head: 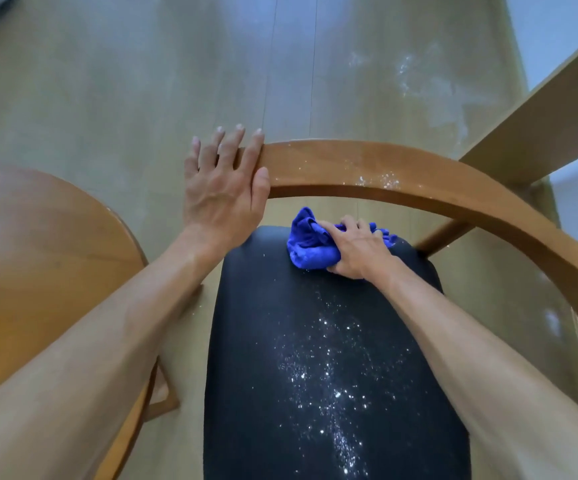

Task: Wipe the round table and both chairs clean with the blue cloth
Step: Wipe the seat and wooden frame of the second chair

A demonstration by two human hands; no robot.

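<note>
**Cloth at the far edge of a speckled chair seat**

The right hand (357,252) grips a bunched blue cloth (310,244), soft and crumpled, fingers curled into it, pressing it on the far edge of the chair's black padded seat (273,341). White specks and crumbs (329,379) scatter down the seat's matte fabric. The left hand (223,188) rests on the end of the curved wooden backrest rail (402,174), fingers straight, thumb along the rail's near side. The rail is smooth, with white flecks near its middle. The round wooden table (38,254) sits at left; pale wood floor (107,81) lies beyond.
</note>
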